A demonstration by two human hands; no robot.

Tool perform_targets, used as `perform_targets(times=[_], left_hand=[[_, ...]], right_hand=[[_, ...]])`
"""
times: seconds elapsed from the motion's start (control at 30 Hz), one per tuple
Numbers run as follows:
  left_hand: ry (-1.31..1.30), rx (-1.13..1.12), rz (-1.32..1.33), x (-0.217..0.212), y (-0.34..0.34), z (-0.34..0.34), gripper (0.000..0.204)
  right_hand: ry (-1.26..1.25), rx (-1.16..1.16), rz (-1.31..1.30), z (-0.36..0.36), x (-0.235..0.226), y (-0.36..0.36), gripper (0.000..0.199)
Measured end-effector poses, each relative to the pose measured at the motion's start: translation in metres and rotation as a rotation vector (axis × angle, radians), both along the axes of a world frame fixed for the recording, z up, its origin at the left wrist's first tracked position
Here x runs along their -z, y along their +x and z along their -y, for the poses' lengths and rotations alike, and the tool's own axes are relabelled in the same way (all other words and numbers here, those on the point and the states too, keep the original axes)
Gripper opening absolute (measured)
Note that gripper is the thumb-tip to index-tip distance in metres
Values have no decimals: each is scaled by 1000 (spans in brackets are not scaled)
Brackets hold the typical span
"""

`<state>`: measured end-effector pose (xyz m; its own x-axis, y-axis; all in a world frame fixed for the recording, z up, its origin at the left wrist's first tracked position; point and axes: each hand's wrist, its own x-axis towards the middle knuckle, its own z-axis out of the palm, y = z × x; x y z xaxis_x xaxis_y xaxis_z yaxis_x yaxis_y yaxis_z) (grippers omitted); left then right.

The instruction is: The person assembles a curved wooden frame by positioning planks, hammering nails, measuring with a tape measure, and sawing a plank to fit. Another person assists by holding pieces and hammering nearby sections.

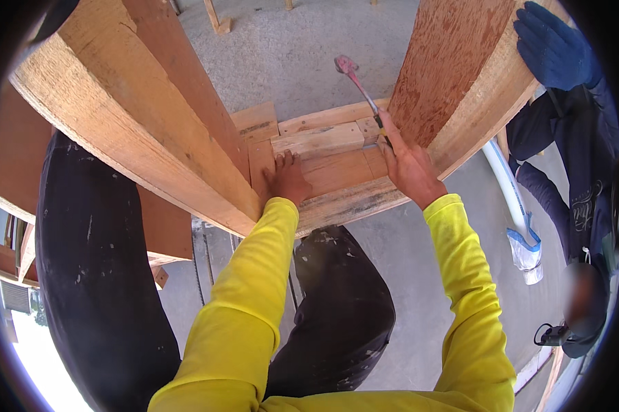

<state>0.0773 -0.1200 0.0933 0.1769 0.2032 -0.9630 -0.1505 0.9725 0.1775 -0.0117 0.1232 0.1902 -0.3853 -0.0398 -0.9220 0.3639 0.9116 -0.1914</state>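
Observation:
My right hand [414,168] is closed around the grip of a hammer [364,90], which has a metal shaft and a pinkish-red head. The hammer is raised, its head pointing away from me above the concrete. To the left, my left hand [289,180] rests with fingers spread on a flat wooden panel [337,172], beside a short wood block [319,141]. Whether a nail sits under those fingers is too small to tell. Both hands are inside a wooden frame, between a left upright [138,123] and a right upright [453,75].
At the right, another person's blue-gloved hand [556,48] touches the top of the right upright. A white-and-blue wrapped tube [508,185] is near that person. My dark-trousered knee [344,302] is close under the frame's near rail [350,204]. Wooden panels [168,230] stand at left.

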Motion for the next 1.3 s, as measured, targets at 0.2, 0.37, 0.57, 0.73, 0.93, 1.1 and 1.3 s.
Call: perform_targets(times=[0.2,0.37,0.57,0.73,0.93,1.1,1.3], left_hand=[[-23,-60,-81,19,-1,2,77],[-3,24,-68,11,6,-2,78],[-29,-16,-30,10,11,3,78],[17,-10,3,7,4,3,79],[221,-301,-199,-81,-54,22,62],[453,-573,-783,-129,-177,32,46],[577,59,-1586,-118,-375,49,58]], right_hand=[[87,-70,323,-4,0,14,67],[66,-27,155,-5,7,11,73],[37,-40,251,-5,17,23,76],[275,349,333,-11,-21,40,72],[102,1357,51,33,-114,73,44],[193,1572,-174,111,-177,101,38],[443,1657,-356,126,-199,130,34]])
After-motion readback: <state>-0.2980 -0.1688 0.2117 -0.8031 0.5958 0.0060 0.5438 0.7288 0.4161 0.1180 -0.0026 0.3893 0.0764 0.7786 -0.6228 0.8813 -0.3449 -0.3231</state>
